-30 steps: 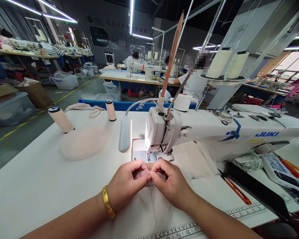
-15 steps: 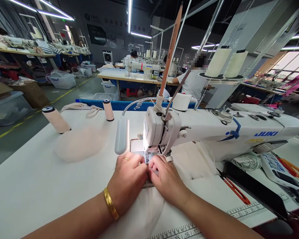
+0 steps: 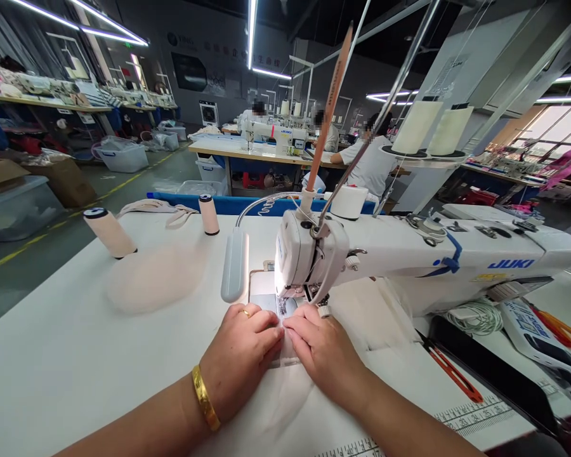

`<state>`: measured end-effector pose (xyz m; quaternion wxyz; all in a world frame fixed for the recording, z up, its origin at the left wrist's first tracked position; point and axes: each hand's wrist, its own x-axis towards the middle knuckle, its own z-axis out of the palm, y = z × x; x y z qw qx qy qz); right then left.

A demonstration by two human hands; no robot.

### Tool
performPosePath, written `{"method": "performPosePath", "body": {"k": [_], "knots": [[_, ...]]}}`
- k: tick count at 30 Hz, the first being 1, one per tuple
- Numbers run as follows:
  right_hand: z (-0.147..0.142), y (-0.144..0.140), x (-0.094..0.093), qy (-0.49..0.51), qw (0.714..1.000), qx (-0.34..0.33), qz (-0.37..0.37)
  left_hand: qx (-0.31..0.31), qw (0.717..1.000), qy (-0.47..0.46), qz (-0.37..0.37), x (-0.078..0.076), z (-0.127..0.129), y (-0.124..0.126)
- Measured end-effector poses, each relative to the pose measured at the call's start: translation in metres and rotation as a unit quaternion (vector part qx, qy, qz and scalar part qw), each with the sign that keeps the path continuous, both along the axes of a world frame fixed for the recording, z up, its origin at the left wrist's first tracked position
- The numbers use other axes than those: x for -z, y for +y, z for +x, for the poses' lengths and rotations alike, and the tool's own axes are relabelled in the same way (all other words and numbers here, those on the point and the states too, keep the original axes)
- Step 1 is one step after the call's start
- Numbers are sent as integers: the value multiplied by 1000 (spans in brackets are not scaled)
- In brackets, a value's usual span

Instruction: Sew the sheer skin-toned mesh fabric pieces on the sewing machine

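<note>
sheer fabric [image 3: 285, 387] edge hidden beneath left hand [image 3: 245, 355] and right hand [image 3: 324, 353].

Bare forearms, a gold bangle and a gold ring

Both forearms are uncovered as far as the bottom edge of the view; no sleeve shows on either one. The left hand [image 3: 242, 355] has a shiny gold bangle [image 3: 205, 406] around the wrist, a smooth, fairly broad band that catches the light. A thin gold ring [image 3: 245, 313] sits on one finger of that hand. The right hand [image 3: 324, 353] is bare, with short, plain nails, and its wrist carries nothing.
</note>
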<state>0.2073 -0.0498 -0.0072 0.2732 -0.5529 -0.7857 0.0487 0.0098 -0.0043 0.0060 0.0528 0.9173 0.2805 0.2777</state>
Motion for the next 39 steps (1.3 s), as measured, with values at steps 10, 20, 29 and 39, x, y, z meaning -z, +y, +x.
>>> {"method": "performPosePath", "body": {"k": [10, 20, 29, 39], "knots": [[1, 4, 3, -37, 998, 28, 41, -9, 1000, 9, -11, 1, 0, 1], [3, 9, 5, -53, 996, 37, 69, -28, 998, 49, -32, 0, 3, 1], [17, -11, -28, 4, 992, -116, -53, 39, 982, 117, -145, -28, -20, -11], [19, -6, -24, 44, 989, -127, -57, -6, 992, -12, -128, -4, -1, -4]]}}
